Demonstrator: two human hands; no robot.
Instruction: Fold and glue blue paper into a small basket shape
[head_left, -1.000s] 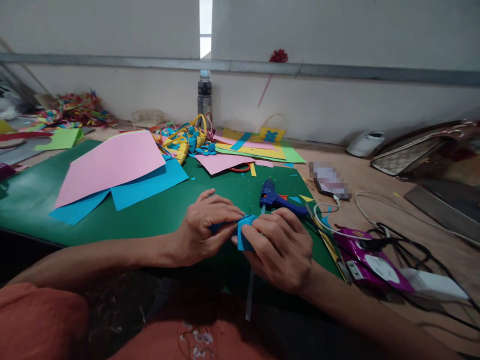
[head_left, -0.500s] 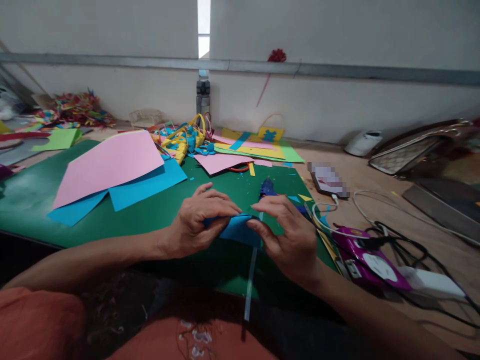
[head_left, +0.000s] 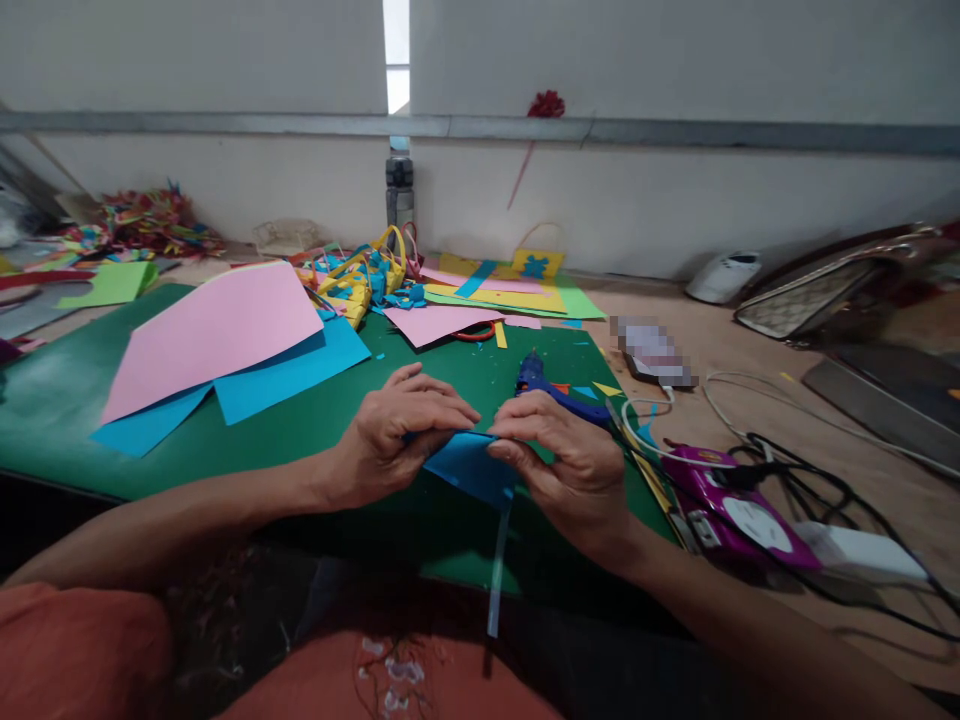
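Blue paper [head_left: 472, 470]: held up between the two hands, over the near part of the green mat [head_left: 45, 400], its face sloping down toward the lap.
Left hand [head_left: 401, 430]: thumb and fingers clamped on the paper's left end, hiding some of it.
Right hand [head_left: 574, 465]: thumb and fingertips pinching the upper edge at its right end, near the left hand but apart from it.
Clear stick [head_left: 496, 580]: slanting down below the paper, past the mat's near edge.
Glue gun [head_left: 529, 376]: lying just beyond the right hand, partly hidden by it.
Pink sheet [head_left: 217, 335]: on the left, overlapping blue sheets [head_left: 300, 375].
Scissors [head_left: 480, 332]: a red handle poking out from a smaller pink piece [head_left: 435, 323], farther off.
Yellow-and-blue pile [head_left: 360, 285]: far side, in front of a bottle [head_left: 400, 200].
Phone [head_left: 652, 350]: right of the mat, cable attached.
Purple power strip [head_left: 739, 520]: near right, among black cords [head_left: 814, 485].
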